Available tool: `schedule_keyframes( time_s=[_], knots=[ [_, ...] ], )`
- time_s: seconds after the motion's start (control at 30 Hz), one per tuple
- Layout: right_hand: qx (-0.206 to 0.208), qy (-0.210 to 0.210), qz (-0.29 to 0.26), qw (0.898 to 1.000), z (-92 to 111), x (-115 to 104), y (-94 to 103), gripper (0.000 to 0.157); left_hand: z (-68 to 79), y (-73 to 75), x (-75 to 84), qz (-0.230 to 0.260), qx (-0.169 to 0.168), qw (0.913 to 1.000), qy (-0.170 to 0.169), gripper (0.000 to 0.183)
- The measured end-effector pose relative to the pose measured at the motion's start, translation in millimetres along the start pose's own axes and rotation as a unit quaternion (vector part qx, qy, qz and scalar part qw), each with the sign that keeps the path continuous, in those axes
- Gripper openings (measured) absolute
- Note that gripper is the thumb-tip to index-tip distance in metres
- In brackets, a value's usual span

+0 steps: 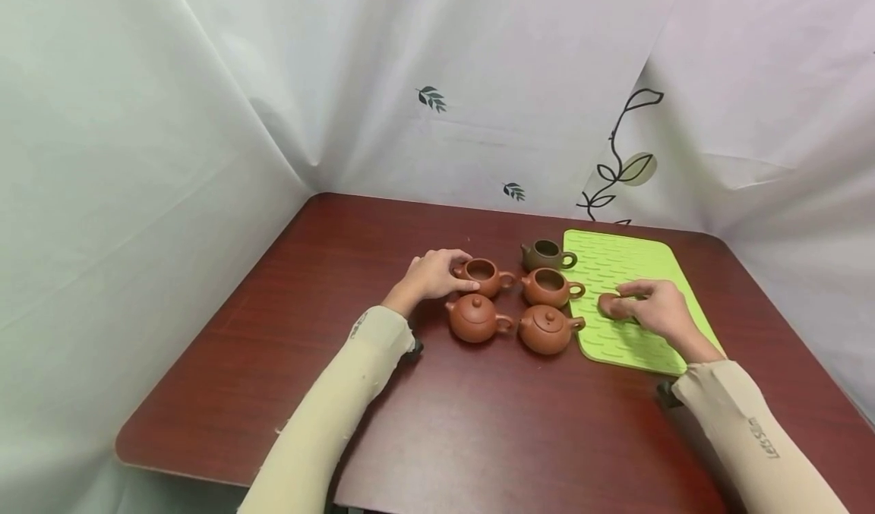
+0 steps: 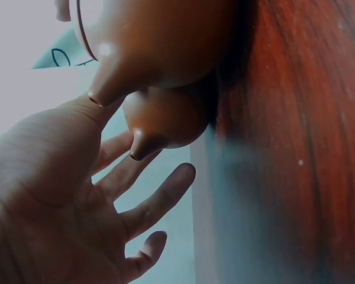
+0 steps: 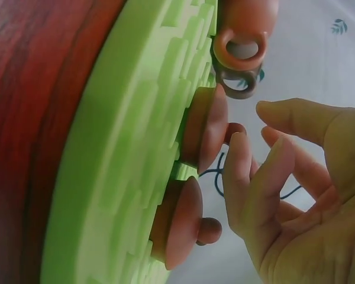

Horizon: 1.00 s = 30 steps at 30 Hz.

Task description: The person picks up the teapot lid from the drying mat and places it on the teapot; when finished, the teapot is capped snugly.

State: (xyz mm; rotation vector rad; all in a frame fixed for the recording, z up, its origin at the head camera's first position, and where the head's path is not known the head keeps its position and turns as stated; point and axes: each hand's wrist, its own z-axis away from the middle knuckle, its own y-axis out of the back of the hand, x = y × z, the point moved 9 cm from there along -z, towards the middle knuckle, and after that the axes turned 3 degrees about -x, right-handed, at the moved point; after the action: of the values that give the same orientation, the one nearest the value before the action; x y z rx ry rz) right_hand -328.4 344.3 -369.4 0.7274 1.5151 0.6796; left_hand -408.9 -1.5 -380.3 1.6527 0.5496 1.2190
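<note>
My left hand (image 1: 437,273) is around a lidless reddish-brown clay teapot (image 1: 487,289), thumb along its front rim and fingers behind its spout. In the left wrist view, the ring and little fingers stretch free below the spouts. My right hand (image 1: 659,309) hovers over the green mat (image 1: 636,256), fingers spread loosely above two knobbed clay lids. One fingertip is right at the knob of the upper lid (image 3: 206,130) in the right wrist view. The lower lid (image 3: 180,225) lies on the mat just beside it.
Two lidded teapots (image 1: 476,320) (image 1: 547,330) stand nearest the front. Another lidless reddish teapot (image 1: 549,298) and a dark brown lidless one (image 1: 544,260) stand behind, close to the mat's left edge. White curtains (image 1: 478,81) surround the dark red table (image 1: 273,347).
</note>
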Motion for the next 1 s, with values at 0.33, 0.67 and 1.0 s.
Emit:
schedule_keyframes(
  time_s=[0.33, 0.67, 1.0],
  knots=[
    [-0.004, -0.009, 0.001, 1.000, -2.2, 3.8, -2.3, 0.033, -0.3, 1.2, 1.1, -0.010, 0.004, 0.9999, 0.006, 0.058],
    [-0.005, -0.021, -0.001, 1.000, -3.5, 5.6, -4.7, 0.032, 1.4, 1.9, -0.6, -0.011, 0.004, 0.9999, 0.007, 0.060],
    [0.001, -0.026, -0.007, 1.000, 1.2, 8.5, -8.3, 0.028, 4.9, 0.3, 1.5, -0.012, 0.002, 0.9999, 0.001, 0.059]
  ],
)
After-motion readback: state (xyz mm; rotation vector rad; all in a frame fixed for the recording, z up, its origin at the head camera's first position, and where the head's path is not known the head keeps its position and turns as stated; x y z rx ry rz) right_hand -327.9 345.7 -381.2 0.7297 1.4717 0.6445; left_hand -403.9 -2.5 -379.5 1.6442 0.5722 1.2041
